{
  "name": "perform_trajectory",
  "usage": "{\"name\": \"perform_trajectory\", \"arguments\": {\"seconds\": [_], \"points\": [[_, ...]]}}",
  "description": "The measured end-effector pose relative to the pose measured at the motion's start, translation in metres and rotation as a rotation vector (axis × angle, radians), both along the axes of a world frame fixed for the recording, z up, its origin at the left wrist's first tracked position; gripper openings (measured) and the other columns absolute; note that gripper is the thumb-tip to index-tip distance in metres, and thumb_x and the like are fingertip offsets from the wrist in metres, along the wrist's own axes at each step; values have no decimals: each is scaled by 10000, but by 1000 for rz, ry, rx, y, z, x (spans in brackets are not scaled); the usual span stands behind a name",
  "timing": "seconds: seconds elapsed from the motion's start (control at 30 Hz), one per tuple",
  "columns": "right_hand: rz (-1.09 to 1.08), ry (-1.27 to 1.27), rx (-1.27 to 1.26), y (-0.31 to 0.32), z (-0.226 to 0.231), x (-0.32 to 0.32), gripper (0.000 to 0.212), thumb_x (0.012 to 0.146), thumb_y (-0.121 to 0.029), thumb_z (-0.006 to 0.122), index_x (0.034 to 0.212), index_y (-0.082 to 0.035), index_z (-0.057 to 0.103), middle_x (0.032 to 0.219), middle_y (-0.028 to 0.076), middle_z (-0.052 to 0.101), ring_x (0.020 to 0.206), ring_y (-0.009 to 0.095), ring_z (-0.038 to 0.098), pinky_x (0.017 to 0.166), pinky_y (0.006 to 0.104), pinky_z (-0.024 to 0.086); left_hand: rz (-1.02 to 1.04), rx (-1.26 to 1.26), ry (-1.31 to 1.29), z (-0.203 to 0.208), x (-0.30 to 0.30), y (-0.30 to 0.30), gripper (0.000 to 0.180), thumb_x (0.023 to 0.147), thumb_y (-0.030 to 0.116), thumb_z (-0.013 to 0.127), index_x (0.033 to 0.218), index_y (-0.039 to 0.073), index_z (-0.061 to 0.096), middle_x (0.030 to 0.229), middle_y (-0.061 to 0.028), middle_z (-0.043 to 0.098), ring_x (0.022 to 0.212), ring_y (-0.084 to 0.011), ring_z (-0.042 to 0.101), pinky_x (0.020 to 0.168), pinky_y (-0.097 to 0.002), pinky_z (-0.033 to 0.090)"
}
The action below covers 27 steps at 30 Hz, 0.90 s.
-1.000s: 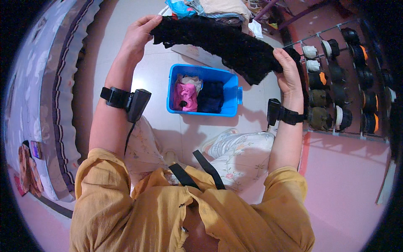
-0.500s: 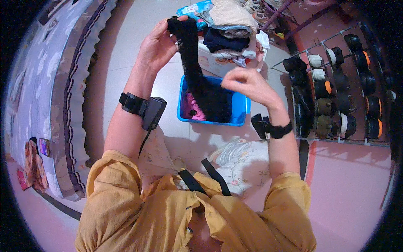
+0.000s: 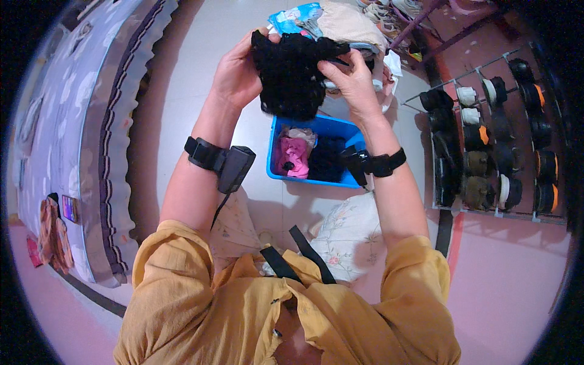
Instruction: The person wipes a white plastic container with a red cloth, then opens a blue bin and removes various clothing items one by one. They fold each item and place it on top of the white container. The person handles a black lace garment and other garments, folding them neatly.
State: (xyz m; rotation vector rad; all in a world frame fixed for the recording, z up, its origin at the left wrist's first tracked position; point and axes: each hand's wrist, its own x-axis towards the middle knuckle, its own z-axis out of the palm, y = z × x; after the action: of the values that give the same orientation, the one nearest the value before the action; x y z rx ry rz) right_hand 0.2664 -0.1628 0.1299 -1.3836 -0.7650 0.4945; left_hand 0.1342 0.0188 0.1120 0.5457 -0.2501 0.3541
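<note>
Stretched between my two hands is a piece of black, lacy-looking clothing, its exact kind unclear. My left hand pinches its upper left corner, and my right hand grips its upper right edge between thumb and fingers. The cloth hangs above the far edge of a blue plastic bin. Inside the bin, pink cloth lies on the left beside a greyish piece, and dark cloth fills the right part.
Beyond the bin stands a pile of folded clothes with a blue package beside it. A shoe rack holding several shoes is at right. The bed runs along the left. My knees flank the near floor.
The black clothing has been lifted fully out of the bin. My right hand has moved up and taken hold of its right edge, spreading it wider. My left hand keeps its hold.
</note>
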Motion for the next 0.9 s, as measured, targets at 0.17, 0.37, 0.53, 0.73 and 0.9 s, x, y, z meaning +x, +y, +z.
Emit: {"name": "perform_trajectory", "arguments": {"seconds": [0.17,0.37,0.53,0.73,0.9], "points": [[163,55,-200,2,-4,-2,243,881,-181,712,1067,-38,647,999,-12,647,924,87,579,844,249,459,-77,48,-77,1,1,1,220,1026,249,405,1070,84,542,1035,-43,580,1055,-212,565,989,-382,445],[107,284,193,-12,7,19,136,950,-207,631,998,-81,655,945,-27,652,876,63,583,792,221,461,151,181,118,5,0,4,208,1010,286,470,935,102,531,917,-18,535,891,-158,529,847,-323,421],[95,237,188,-18,12,17,139,924,-171,668,1010,-63,655,967,-13,649,888,70,586,793,219,467,444,597,323,2,4,-7,187,921,278,633,849,117,570,830,22,528,840,-112,502,808,-284,393],[17,36,107,-34,25,23,176,875,-91,704,1046,-53,688,978,-2,662,905,78,592,814,223,475,758,898,386,4,4,-8,131,847,155,724,948,113,652,792,35,545,756,-102,528,713,-231,444],[-187,-112,212,-42,31,32,197,897,-52,665,1089,-54,710,1029,20,685,922,80,607,820,209,484,777,1353,515,6,-1,-14,384,834,153,731,1198,69,645,767,0,536,699,-125,536,654,-262,476]]}}
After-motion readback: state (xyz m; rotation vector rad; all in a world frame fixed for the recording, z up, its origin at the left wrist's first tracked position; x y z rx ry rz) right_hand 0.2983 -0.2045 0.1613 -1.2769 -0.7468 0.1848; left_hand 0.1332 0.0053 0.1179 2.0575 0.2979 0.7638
